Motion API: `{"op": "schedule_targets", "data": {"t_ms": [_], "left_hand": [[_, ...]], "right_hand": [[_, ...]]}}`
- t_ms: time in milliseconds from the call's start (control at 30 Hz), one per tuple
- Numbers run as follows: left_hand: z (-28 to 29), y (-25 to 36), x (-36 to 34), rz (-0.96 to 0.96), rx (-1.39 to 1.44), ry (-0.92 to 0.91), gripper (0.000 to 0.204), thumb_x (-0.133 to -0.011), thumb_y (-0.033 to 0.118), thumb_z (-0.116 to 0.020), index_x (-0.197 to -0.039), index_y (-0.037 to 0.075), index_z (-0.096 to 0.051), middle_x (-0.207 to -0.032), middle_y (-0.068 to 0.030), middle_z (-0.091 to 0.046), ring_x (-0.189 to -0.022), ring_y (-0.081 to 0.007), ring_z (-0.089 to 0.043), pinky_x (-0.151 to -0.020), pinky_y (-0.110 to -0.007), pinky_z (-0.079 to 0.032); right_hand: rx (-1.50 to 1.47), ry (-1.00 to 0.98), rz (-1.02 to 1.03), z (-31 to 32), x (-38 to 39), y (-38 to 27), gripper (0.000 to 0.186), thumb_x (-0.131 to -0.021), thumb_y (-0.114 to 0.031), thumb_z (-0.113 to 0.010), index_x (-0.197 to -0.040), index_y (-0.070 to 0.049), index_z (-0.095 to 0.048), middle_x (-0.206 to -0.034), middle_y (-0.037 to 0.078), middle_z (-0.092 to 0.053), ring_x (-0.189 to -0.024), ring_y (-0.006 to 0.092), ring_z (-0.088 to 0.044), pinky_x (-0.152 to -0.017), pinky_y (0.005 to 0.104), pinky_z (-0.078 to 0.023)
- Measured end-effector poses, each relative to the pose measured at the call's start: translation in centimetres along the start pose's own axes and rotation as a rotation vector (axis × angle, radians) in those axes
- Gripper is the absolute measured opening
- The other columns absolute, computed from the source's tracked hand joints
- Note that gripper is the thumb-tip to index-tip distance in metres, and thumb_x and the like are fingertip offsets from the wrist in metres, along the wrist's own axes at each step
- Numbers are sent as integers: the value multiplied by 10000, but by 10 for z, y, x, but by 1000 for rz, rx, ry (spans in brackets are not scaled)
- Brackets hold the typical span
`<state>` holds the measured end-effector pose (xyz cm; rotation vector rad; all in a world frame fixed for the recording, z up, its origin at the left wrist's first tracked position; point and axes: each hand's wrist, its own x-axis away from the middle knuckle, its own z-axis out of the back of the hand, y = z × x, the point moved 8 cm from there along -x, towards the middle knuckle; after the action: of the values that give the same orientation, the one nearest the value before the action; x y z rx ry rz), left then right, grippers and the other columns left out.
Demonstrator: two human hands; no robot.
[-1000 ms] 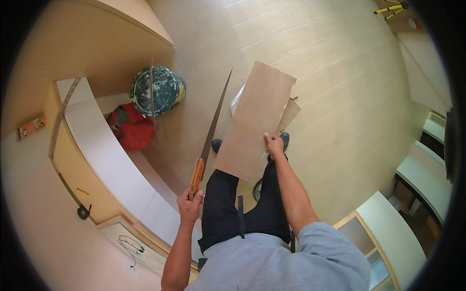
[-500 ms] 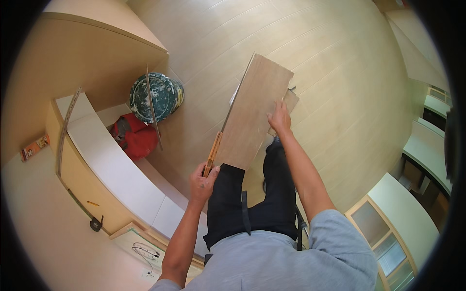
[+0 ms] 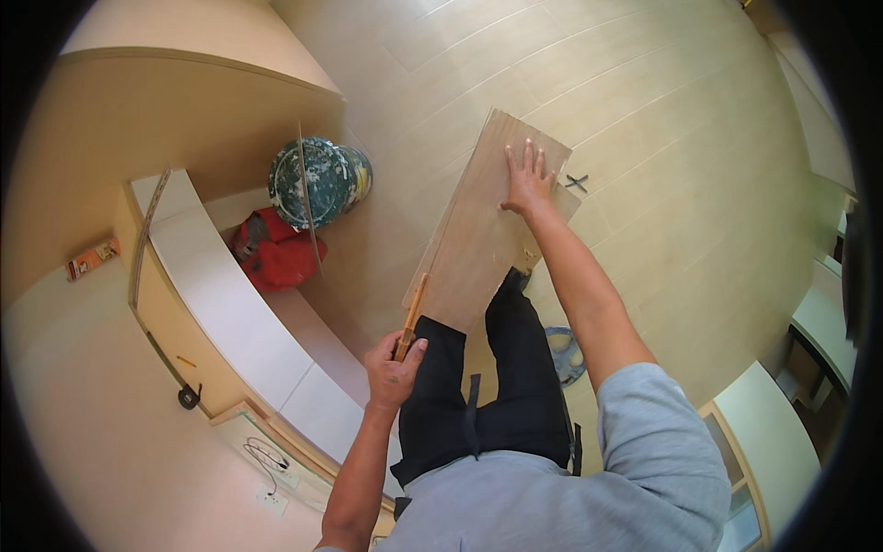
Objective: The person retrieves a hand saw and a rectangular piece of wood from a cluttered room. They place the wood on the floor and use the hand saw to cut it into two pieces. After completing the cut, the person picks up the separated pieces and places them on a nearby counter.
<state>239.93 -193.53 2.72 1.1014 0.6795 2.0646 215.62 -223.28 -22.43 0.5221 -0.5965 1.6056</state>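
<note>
A long light-brown wooden board [image 3: 460, 221] lies slantwise before me, its near end at my left knee. My right hand [image 3: 531, 184] rests flat on its far part, fingers spread, holding nothing. Upright in the closed fingers of my left hand [image 3: 391, 375] is a narrow orange-brown wooden stick [image 3: 416, 308]. The top of that stick overlaps the board's near left edge; I cannot tell whether they touch. What supports the board is mostly hidden beneath it.
Left of me runs a white-topped bench [image 3: 244, 317], with a red bag [image 3: 283, 261] beside it. Past that stands a paint-splashed dark green bucket [image 3: 313, 182] with a thin strip [image 3: 307, 184] across it. A tape measure [image 3: 189, 396] lies farther left. Small dark crossed pieces [image 3: 577, 182] lie right of the board.
My right hand has gone from gripping the board's right edge to lying spread on its far part. The crossed dark pieces and a blue-grey round thing by my right leg now show more fully.
</note>
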Motion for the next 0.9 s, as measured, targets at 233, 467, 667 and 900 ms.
{"op": "schedule_targets", "data": {"t_ms": [233,467,667,900], "left_hand": [[-41,20,-50,-93,-51,-77,262,-979,222,-839,-1025,-11,-727,-740,0,-628,-697,-70,-548,-645,-280,-472],[-58,15,-100,-35,-14,-147,285,-979,239,-840,-1080,-7,-739,-712,-85,-635,-640,-120,-564,-616,-310,-483],[-54,14,-120,-100,34,-125,295,-971,241,-849,-1054,-19,-738,-685,-62,-617,-622,-119,-554,-603,-308,-478],[-47,11,-136,-113,45,-195,318,-959,255,-863,-1050,-21,-735,-710,-76,-625,-636,-124,-560,-604,-311,-475]], "right_hand": [[18,40,-34,-15,6,0,1498,-603,-487,-1041,-1753,-383,-86,-1848,107,19,-1679,441,-69,-1243,720,-312],[-112,15,-2,2,-20,15,1225,-606,-487,-1036,-1647,-332,-408,-1810,127,-174,-1661,464,-125,-1231,682,-345],[59,23,-52,12,-27,14,1260,-568,-520,-1044,-1644,-344,-411,-1832,132,-81,-1670,468,-83,-1225,710,-341],[19,-50,-143,19,-31,18,1597,-544,-541,-1051,-1745,-422,-6,-1842,121,120,-1678,469,-19,-1201,757,-350]]}}
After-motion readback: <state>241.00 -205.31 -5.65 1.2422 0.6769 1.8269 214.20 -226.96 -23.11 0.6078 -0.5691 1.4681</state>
